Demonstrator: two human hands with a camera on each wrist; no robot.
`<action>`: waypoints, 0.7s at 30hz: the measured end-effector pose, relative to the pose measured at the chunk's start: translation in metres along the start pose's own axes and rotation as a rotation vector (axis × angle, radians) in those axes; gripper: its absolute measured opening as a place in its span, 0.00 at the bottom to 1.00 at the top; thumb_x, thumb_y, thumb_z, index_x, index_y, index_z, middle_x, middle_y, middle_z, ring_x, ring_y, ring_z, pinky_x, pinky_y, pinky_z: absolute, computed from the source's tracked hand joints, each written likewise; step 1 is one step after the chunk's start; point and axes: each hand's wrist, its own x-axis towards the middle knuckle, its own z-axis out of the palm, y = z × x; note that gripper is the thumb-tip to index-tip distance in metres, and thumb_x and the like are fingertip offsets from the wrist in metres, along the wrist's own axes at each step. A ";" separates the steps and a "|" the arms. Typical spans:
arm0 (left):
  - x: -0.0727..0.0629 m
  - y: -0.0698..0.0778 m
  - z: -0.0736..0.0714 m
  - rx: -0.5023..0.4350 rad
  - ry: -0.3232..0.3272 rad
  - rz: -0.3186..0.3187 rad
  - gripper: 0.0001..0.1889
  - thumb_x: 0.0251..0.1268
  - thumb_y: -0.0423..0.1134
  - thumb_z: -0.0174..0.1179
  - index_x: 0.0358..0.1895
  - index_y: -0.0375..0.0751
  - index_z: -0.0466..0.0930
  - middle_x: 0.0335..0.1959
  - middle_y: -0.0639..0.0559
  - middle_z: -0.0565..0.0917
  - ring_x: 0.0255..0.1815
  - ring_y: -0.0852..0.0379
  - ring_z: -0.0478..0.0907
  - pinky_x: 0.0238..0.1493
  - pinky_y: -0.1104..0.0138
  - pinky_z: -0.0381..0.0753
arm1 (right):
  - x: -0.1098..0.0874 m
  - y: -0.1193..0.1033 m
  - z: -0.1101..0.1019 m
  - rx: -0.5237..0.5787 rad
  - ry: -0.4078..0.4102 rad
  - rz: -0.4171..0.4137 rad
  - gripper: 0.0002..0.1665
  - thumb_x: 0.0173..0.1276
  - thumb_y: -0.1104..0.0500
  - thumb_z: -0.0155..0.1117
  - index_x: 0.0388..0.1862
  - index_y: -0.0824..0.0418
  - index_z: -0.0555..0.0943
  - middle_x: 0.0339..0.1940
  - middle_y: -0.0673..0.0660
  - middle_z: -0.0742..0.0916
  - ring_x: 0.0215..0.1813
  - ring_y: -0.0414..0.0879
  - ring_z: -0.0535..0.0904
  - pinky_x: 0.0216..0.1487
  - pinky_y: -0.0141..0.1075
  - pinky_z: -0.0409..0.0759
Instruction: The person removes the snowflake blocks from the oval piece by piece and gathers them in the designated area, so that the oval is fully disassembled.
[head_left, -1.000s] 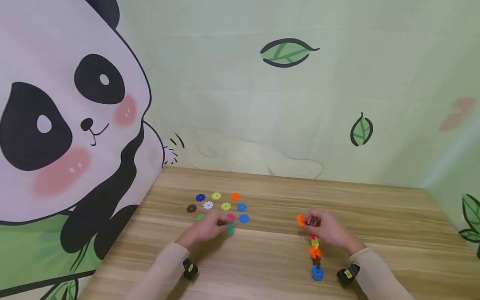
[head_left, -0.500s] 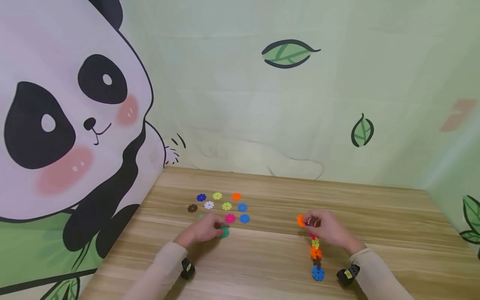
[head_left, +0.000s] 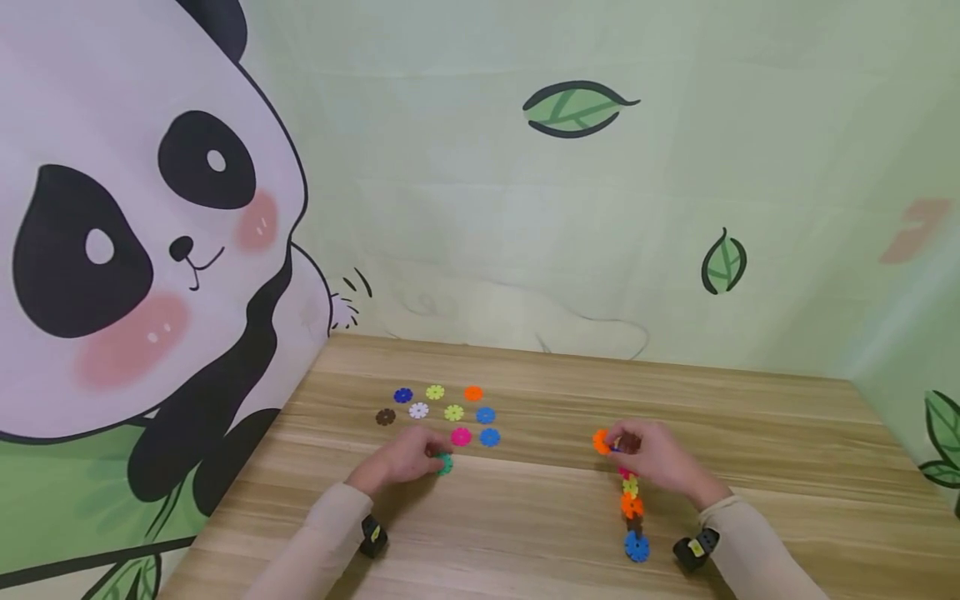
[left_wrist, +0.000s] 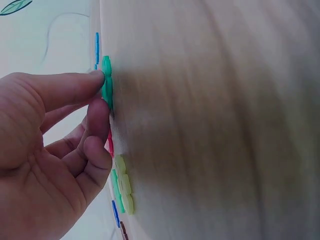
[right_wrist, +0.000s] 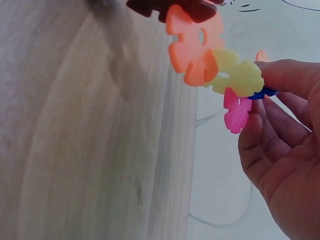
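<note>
At the near side of the loose discs, my left hand (head_left: 411,456) pinches a green snowflake disc (left_wrist: 107,85) by its edge between thumb and fingers, low by the tabletop. My right hand (head_left: 651,454) grips the far end of a chain of interlocked snowflake discs. In the right wrist view the chain shows an orange disc (right_wrist: 192,47), a yellow disc (right_wrist: 235,75), a pink disc (right_wrist: 236,112) and part of a dark blue disc (right_wrist: 265,93) at my fingertips. A blue disc (head_left: 637,547) ends the chain nearest me. Another orange disc (head_left: 602,442) peeks out left of my right fingers.
Several loose discs lie flat beyond my left hand, among them a pink disc (head_left: 461,437), a white disc (head_left: 418,411), a brown disc (head_left: 386,417) and an orange disc (head_left: 473,393). The wooden table (head_left: 540,517) meets a panda-printed backdrop behind.
My left hand has drawn slightly left and toward me with the green disc, uncovering the pink disc on the table. The right hand and its chain stay nearly still.
</note>
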 end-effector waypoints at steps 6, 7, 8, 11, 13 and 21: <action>0.001 0.008 0.001 0.010 0.049 0.005 0.05 0.59 0.33 0.63 0.38 0.41 0.83 0.34 0.55 0.83 0.36 0.58 0.78 0.40 0.63 0.78 | 0.000 -0.002 0.000 -0.003 0.004 0.022 0.05 0.60 0.65 0.68 0.34 0.59 0.80 0.27 0.51 0.81 0.29 0.43 0.75 0.27 0.33 0.76; 0.001 0.011 0.001 -0.006 0.058 0.006 0.05 0.60 0.34 0.62 0.39 0.41 0.83 0.33 0.55 0.82 0.35 0.59 0.77 0.39 0.65 0.78 | 0.000 -0.001 0.000 -0.006 0.004 0.022 0.05 0.60 0.65 0.68 0.34 0.59 0.80 0.27 0.51 0.81 0.29 0.43 0.75 0.27 0.33 0.77; 0.003 0.015 0.001 -0.018 0.067 0.011 0.04 0.61 0.34 0.62 0.38 0.41 0.83 0.32 0.56 0.82 0.33 0.60 0.77 0.37 0.66 0.78 | 0.000 -0.002 0.000 -0.011 0.007 0.026 0.05 0.60 0.65 0.68 0.33 0.58 0.80 0.27 0.51 0.81 0.29 0.43 0.75 0.28 0.33 0.77; 0.010 0.026 0.005 -0.071 0.074 0.015 0.04 0.63 0.36 0.60 0.37 0.42 0.83 0.30 0.57 0.80 0.29 0.61 0.74 0.31 0.68 0.76 | 0.000 -0.002 0.001 -0.030 0.013 0.034 0.05 0.60 0.65 0.68 0.33 0.57 0.80 0.27 0.50 0.81 0.29 0.43 0.76 0.28 0.33 0.77; 0.016 0.034 0.009 -0.089 0.072 0.018 0.04 0.65 0.37 0.59 0.37 0.43 0.83 0.30 0.58 0.80 0.28 0.62 0.74 0.29 0.68 0.75 | 0.000 -0.002 0.002 -0.039 0.015 0.036 0.05 0.60 0.64 0.68 0.33 0.57 0.80 0.27 0.50 0.81 0.29 0.43 0.76 0.27 0.33 0.77; 0.046 0.066 0.031 -0.187 0.076 0.100 0.07 0.66 0.38 0.58 0.38 0.38 0.83 0.28 0.58 0.79 0.30 0.63 0.73 0.32 0.70 0.75 | 0.002 -0.001 0.004 0.014 -0.003 0.019 0.05 0.61 0.64 0.67 0.36 0.57 0.81 0.32 0.50 0.83 0.33 0.46 0.79 0.31 0.34 0.80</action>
